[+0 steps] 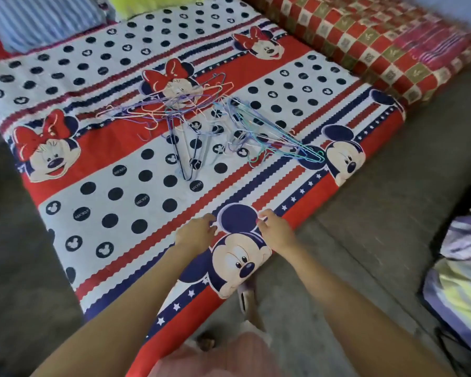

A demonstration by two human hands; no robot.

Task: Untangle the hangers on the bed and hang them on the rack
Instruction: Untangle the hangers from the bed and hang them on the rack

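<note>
Both arms reach forward over the near edge of the bed (125,186), which is covered in a red, white and navy cartoon-mouse sheet. The left hand (197,232) hovers just above the sheet with fingers loosely curled, holding nothing. The right hand (274,230), just to its right, has fingers bent and slightly parted, also holding nothing. Farther off, at mid-bed, well apart from both hands, lies the tangle of thin wire hangers (201,123) in pastel colours. Beyond, a checked blanket (378,42) sits far right; a striped pillow (41,21) far left.
</note>
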